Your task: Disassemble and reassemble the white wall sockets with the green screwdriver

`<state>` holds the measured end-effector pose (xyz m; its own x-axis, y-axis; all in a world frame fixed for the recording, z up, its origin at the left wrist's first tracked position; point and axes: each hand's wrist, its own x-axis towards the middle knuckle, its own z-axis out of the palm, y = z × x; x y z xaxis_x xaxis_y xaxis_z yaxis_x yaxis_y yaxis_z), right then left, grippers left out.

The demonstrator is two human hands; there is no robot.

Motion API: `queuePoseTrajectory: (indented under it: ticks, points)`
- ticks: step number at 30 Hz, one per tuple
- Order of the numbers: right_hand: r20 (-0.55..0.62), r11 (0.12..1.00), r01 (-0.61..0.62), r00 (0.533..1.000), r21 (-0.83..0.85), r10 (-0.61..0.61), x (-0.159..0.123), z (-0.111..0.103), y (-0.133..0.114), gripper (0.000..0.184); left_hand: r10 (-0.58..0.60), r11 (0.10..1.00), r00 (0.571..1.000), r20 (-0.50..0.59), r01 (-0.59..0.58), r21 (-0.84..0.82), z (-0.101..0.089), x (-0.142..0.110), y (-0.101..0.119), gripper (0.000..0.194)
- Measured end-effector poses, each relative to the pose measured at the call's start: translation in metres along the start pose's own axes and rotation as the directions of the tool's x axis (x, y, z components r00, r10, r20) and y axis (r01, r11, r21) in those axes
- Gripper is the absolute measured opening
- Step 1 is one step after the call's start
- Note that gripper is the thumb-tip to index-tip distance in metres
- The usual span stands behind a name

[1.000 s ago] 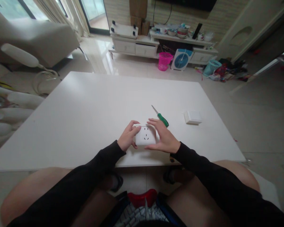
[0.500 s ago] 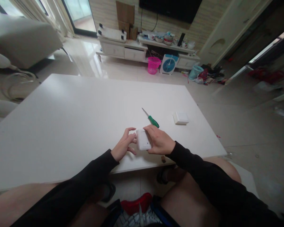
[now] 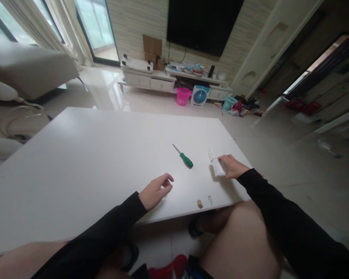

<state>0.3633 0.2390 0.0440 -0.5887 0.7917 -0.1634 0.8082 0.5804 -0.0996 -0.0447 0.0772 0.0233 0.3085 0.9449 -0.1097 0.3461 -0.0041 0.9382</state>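
Note:
My right hand (image 3: pixel 232 166) grips a white wall socket (image 3: pixel 219 169) by its right side, at the right part of the table. Right behind it sits a second white square box (image 3: pixel 214 152) of similar size; whether the two touch I cannot tell. My left hand (image 3: pixel 157 190) is over the table near the front edge, thumb and fingers apart and loosely bent, with nothing in it. Between and beyond the hands lies a screwdriver (image 3: pixel 186 159) with a green handle, its tip pointing to the far left.
The white table (image 3: pixel 90 162) spreads far to the left. Two small stickers, one a yellow cartoon figure (image 3: pixel 199 204), are near its front edge. Beyond the table stand a pink basket (image 3: pixel 183 96), a blue fan (image 3: pixel 200 95) and a low white cabinet (image 3: pixel 163 84).
My right hand has carried the wall socket away from my left hand, rightward to beside the other white box. My left hand has let go of it. The view has tilted up.

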Motion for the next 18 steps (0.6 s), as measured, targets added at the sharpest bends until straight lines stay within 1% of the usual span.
queuePoseTrajectory:
  ticks: [4, 9, 12, 14, 16, 18]
  points:
    - [0.039, 0.994, -0.096, 0.994, -0.057, 0.099, -0.007, 0.012, 0.007, 0.088, 0.041, 0.989, 0.999, 0.025, -0.044, 0.143, 0.006, 0.001, -0.007, 0.023]
    - [0.062, 0.978, -0.193, 0.978, -0.075, 0.197, -0.002, 0.024, 0.004, 0.098, 0.089, 0.955, 0.989, 0.12, -0.119, 0.273, 0.015, 0.001, -0.018, 0.021]
    - [0.07, 0.969, -0.239, 0.967, -0.068, 0.243, -0.002, 0.024, 0.001, 0.107, 0.094, 0.936, 0.983, 0.158, -0.141, 0.322, 0.014, -0.001, -0.018, 0.021]
    - [0.051, 0.962, -0.265, 0.962, -0.065, 0.268, -0.003, 0.023, -0.002, 0.111, 0.1, 0.919, 0.98, 0.171, -0.157, 0.361, 0.013, -0.003, -0.016, 0.022]
    - [0.025, 0.958, -0.281, 0.959, -0.064, 0.283, -0.003, 0.02, -0.004, 0.109, 0.104, 0.898, 0.977, 0.184, -0.172, 0.406, 0.013, -0.005, -0.014, 0.023]
    - [0.019, 0.959, -0.278, 0.96, -0.061, 0.28, -0.004, 0.018, -0.005, 0.103, 0.094, 0.873, 0.975, 0.203, -0.179, 0.454, 0.015, -0.008, -0.012, 0.024]
